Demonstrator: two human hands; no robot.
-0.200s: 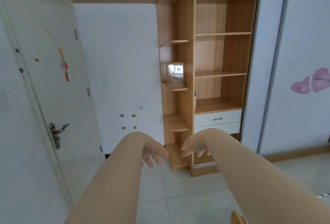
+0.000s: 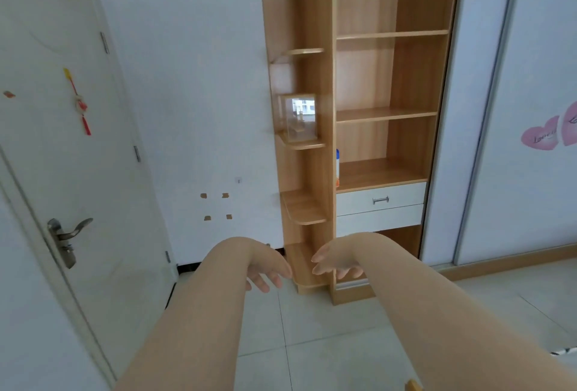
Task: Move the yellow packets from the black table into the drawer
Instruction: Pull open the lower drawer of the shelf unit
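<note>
Both my arms reach forward in front of a wooden shelf unit. My left hand (image 2: 265, 269) hangs with relaxed fingers and holds nothing. My right hand (image 2: 337, 262) does the same, just right of it, in front of the unit's base. Two white drawers sit closed in the unit: the upper drawer (image 2: 381, 198) with a metal handle, the lower drawer (image 2: 379, 220) just above my right hand. No yellow packets and no black table are in view, apart from a small yellow corner (image 2: 412, 386) at the bottom edge.
A white door (image 2: 62, 156) with a lever handle stands at the left. Rounded corner shelves (image 2: 304, 212) jut out from the unit's left side, one bearing a glass display case (image 2: 299, 117). A white sliding wardrobe door (image 2: 515, 109) is at the right. Pale tiled floor lies below.
The view has shifted slightly, bringing the shelf unit a little closer. Both hands stay relaxed and empty in about the same pose.
</note>
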